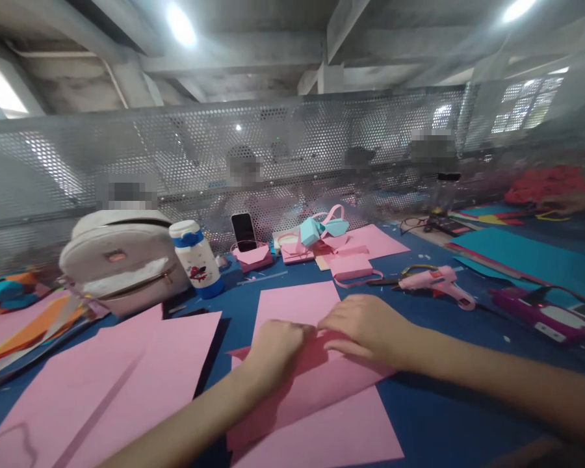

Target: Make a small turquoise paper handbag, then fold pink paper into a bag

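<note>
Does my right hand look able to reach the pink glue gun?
Likely yes: the glue gun lies near the right hand with nothing standing between, though that hand is occupied with the pink paper.

- Between the left hand (280,344) and right hand (365,328): fingertips nearly meet, leaving hardly any passage.
- Right of the grip: bare blue tabletop (482,338) on both sides of the forearm; farther out, the pink glue gun (431,279) and purple device (546,315) obstruct.
- Left: a narrow blue strip, then loose pink sheets (141,370) lying low.
- Ahead-left: bottle (196,260) and backpack (127,253) stand tall.
- Straight ahead: small pink bag (351,265), then perforated partition (185,156).
</note>
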Available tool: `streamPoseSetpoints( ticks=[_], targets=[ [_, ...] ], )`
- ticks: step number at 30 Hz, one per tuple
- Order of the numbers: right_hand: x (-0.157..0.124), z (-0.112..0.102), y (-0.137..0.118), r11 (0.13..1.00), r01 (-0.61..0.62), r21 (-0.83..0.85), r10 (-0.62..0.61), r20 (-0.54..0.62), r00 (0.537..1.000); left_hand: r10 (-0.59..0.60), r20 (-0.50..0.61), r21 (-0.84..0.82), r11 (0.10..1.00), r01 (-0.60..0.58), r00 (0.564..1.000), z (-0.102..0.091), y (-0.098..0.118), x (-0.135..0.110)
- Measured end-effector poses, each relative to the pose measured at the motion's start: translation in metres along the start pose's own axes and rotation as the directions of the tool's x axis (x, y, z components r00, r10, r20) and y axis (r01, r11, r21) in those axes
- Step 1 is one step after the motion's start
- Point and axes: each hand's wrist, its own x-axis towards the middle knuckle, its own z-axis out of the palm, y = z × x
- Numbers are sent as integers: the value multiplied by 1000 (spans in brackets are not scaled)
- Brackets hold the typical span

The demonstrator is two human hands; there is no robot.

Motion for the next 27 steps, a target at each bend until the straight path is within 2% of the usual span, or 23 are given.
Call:
streamPoseSetpoints(
  ticks=[2,6,9,13,16,19,20,21,23,25,27],
  targets=[
    [-4,6,-3,999,-36,27,33,89,995,35,2,24,999,-35,999,9,8,-10],
    [-14,19,-7,999,22,48,-31,190,981,88,19,54,995,-89,996,22,12,-25],
    [-20,25,-7,998,54,35,-60,198,978,102,30,77,992,-104,994,23,11,-33],
    [-24,26,-5,997,69,22,-71,174,982,172,17,73,982,-173,985,13,5,-49],
    [-27,25,-4,997,74,28,-77,141,987,242,-105,85,968,-234,965,9,2,-62],
    [-26,24,-4,998,46,44,-51,121,991,323,-272,111,946,-304,906,13,7,-74],
    [-25,23,-3,998,36,51,-42,119,992,345,-283,104,939,-328,895,16,10,-78],
    [-22,21,-3,998,25,57,-31,121,992,344,-262,88,939,-333,902,18,14,-81],
    [-17,18,-2,998,-7,64,-1,127,992,255,-161,22,967,-255,953,22,19,-84],
    [-13,15,1,997,-44,63,36,122,992,68,-30,-81,994,-70,997,22,20,-84],
    [-10,13,4,996,-71,55,64,114,991,-95,63,-202,974,106,994,19,17,-81]
  ],
)
